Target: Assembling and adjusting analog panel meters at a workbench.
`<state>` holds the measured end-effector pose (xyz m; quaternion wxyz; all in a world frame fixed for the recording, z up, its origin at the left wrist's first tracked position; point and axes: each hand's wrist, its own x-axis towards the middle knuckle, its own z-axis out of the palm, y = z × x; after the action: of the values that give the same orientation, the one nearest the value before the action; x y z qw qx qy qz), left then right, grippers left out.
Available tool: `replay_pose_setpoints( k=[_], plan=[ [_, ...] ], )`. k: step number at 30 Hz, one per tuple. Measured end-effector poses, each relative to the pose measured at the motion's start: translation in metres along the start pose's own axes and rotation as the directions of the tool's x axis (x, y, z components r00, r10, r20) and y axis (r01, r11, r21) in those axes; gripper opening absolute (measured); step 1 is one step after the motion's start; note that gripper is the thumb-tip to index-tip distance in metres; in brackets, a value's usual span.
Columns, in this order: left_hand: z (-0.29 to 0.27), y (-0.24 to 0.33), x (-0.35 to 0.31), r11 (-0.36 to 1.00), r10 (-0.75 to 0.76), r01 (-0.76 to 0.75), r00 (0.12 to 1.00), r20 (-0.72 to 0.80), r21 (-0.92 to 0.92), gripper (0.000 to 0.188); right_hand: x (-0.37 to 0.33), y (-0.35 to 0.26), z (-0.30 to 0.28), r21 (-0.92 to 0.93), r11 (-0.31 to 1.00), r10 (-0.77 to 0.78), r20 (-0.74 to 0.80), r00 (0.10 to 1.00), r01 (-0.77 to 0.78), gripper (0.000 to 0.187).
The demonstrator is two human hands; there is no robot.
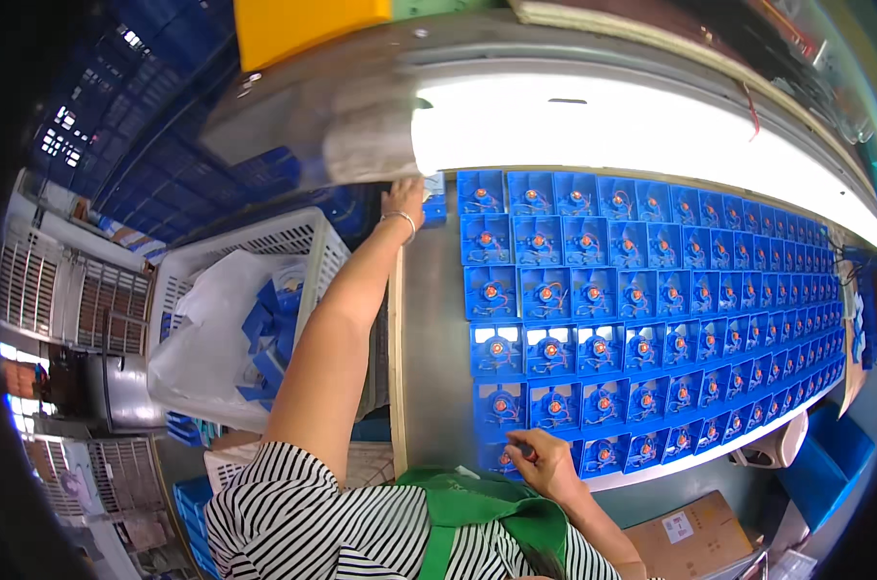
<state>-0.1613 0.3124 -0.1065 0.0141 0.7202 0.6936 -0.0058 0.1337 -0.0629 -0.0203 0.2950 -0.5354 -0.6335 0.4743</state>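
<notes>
My left hand (404, 203) is stretched out to the far left end of the bench, its fingers extended beside some small blue pieces (435, 205). What lies under its fingertips is hard to see. At the near left corner of the rows, my right hand (545, 462) has thumb and fingers pinched together over a blue square housing (501, 456). Whatever sits in that pinch is too small to name. Several rows of open blue square housings (593, 290) cover the bench, each with an orange-red round centre and thin wires.
A white plastic crate (322, 253) left of the bench holds a clear bag (201, 319) and blue parts. A bright lamp (632, 121) runs along the far side. Below right are a cardboard box (690, 532) and a blue bin (825, 454). Blue crates (168, 145) stand far left.
</notes>
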Motion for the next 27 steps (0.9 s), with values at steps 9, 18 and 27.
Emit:
replay_pose_setpoints(
  k=[9, 18, 27],
  plan=[
    [0.0, 0.009, -0.071, 0.996, 0.055, -0.052, 0.998, 0.034, -0.069, 0.077, 0.007, -0.011, 0.005, -0.02, 0.999, -0.032, 0.07, 0.997, 0.033, 0.02],
    [-0.051, 0.02, -0.267, 0.66, 0.248, -0.319, 0.947, -0.204, -0.68, 0.082, 0.019, 0.004, 0.028, 0.382, 0.896, 0.252, -0.021, 0.968, -0.225, 0.015],
    [-0.098, 0.061, -0.359, 0.207, 0.323, -0.174, 0.941, -0.101, -0.963, 0.094, -0.005, 0.013, 0.054, 0.788, 0.546, 0.205, 0.205, 0.957, -0.285, 0.005]
  ],
)
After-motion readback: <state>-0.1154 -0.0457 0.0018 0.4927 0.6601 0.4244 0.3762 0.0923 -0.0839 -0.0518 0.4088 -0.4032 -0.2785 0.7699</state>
